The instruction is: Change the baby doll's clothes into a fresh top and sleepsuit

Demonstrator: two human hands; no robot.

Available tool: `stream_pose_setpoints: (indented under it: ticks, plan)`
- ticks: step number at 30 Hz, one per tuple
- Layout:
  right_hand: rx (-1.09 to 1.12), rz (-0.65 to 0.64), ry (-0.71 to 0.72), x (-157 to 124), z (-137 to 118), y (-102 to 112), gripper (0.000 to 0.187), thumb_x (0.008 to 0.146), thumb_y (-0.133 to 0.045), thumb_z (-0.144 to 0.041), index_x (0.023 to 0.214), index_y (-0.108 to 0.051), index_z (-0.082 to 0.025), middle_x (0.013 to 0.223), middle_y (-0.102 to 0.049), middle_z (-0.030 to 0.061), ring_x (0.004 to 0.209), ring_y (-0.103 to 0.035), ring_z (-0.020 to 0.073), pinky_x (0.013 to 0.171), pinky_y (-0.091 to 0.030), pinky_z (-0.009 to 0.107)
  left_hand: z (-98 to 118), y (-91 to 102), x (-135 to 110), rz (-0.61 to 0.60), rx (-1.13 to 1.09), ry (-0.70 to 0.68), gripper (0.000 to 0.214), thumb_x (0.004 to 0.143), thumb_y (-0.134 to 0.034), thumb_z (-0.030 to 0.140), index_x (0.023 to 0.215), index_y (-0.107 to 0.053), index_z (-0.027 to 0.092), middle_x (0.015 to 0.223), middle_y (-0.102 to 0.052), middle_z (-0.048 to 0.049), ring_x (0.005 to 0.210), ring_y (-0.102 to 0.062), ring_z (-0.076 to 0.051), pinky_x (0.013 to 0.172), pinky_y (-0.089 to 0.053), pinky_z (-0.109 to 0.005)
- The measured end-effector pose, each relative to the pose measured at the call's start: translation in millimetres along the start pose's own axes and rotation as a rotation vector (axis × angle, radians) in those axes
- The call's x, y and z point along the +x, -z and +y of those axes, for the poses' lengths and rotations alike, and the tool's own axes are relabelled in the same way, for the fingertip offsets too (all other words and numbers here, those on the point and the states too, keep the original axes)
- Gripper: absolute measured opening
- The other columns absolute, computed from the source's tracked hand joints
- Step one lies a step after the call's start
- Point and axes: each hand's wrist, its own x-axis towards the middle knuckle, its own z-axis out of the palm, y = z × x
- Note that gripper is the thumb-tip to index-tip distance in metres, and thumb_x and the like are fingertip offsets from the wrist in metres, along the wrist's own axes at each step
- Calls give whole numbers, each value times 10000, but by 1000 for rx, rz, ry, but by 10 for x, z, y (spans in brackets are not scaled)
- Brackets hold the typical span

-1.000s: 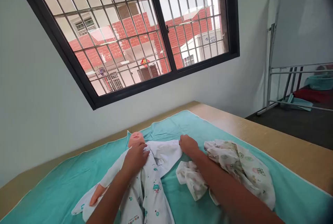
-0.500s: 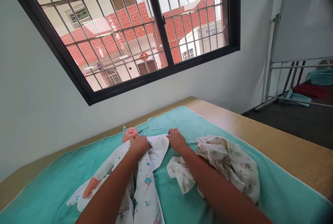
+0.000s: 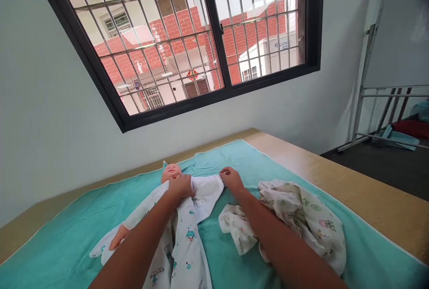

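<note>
A baby doll [image 3: 172,171] lies on its back on the teal cloth [image 3: 234,155], wearing a white printed baby garment [image 3: 189,235]. One doll arm [image 3: 119,236] comes out of the sleeve at the left. My left hand [image 3: 181,186] is closed at the doll's shoulder, on the garment near the neck; the fingertips are partly hidden. My right hand [image 3: 231,178] pinches the edge of the garment's other side, which is stretched out to the right. The doll's second arm is not visible.
A crumpled printed cloth [image 3: 301,217] lies to the right, partly beneath my right forearm. The wooden table [image 3: 291,159] meets the wall under a barred window [image 3: 228,87]. A whiteboard stand [image 3: 358,114] and a blue dustpan [image 3: 400,140] are on the floor at the right.
My right hand has drawn the garment's edge slightly to the right, and it looks more taut. My left hand stays at the doll's shoulder. The view has shifted a little.
</note>
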Motion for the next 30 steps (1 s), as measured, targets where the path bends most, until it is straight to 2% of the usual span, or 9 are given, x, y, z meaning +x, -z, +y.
stream_pose_setpoints:
  ticks: [2, 4, 6, 9, 12, 16, 21, 25, 30]
  plan:
    - [18, 59, -46, 45, 34, 20, 231, 730, -461, -202, 886, -628, -173, 653, -599, -11, 595, -548, 147, 546, -380, 234, -47, 30, 13, -46, -6, -9, 845, 521, -755, 379, 1311, -494, 232, 1288, -594, -154, 1177, -543, -360, 907, -433, -441]
    - [21, 116, -84, 70, 58, 42, 243, 709, -451, -183, 883, -622, -181, 627, -564, -21, 588, -533, 149, 543, -367, 238, -124, 69, 5, -62, -5, -9, 942, 506, -748, 357, 1382, -416, 260, 1294, -589, -145, 1160, -557, -353, 900, -439, -431]
    - [16, 161, -119, 78, 69, 59, 241, 701, -448, -169, 871, -618, -187, 636, -552, -18, 598, -529, 153, 547, -359, 242, -228, 118, -30, -53, 3, -7, 832, 534, -711, 337, 1329, -478, 261, 1259, -607, -137, 1119, -581, -345, 880, -447, -423]
    - [1, 202, -169, 78, 67, 75, 228, 694, -456, -154, 851, -617, -188, 681, -573, 2, 618, -534, 163, 557, -356, 253, -421, 201, -120, -20, 19, 13, 546, 558, -665, 290, 1099, -621, 234, 1131, -652, -123, 995, -626, -320, 793, -468, -386]
    - [-16, 225, -200, 76, 58, 85, 236, 691, -473, -152, 873, -620, -186, 734, -604, 22, 651, -553, 178, 570, -358, 262, -628, 269, -218, 36, 31, 65, 365, 586, -617, 243, 948, -642, 207, 1010, -667, -117, 870, -645, -283, 701, -459, -345]
    - [-43, 241, -221, 72, 67, 99, 252, 705, -481, -163, 909, -627, -183, 777, -632, 38, 699, -581, 191, 592, -376, 267, -884, 289, -306, 99, 30, 133, 238, 643, -543, 239, 860, -628, 189, 883, -665, -97, 776, -637, -241, 642, -428, -310]
    - [-98, 227, -239, 74, 97, 94, 247, 727, -486, -187, 924, -635, -184, 858, -668, 56, 766, -609, 194, 618, -398, 263, -1130, 274, -367, 143, 18, 232, 213, 701, -477, 257, 837, -619, 177, 848, -668, -94, 765, -634, -228, 634, -416, -296]
    - [-157, 169, -213, 59, 74, 53, 215, 756, -487, -205, 916, -630, -190, 909, -682, 64, 823, -611, 200, 643, -388, 265, -1127, 261, -455, 178, 22, 239, 201, 737, -458, 253, 856, -609, 193, 887, -684, -75, 767, -639, -202, 645, -418, -280]
    - [-254, 74, -149, -11, 11, 28, 194, 811, -470, -239, 926, -621, -200, 926, -685, 76, 830, -609, 209, 637, -363, 271, -810, 208, -529, 208, 88, 169, 201, 781, -464, 238, 921, -603, 199, 887, -681, -93, 764, -642, -228, 664, -433, -325]
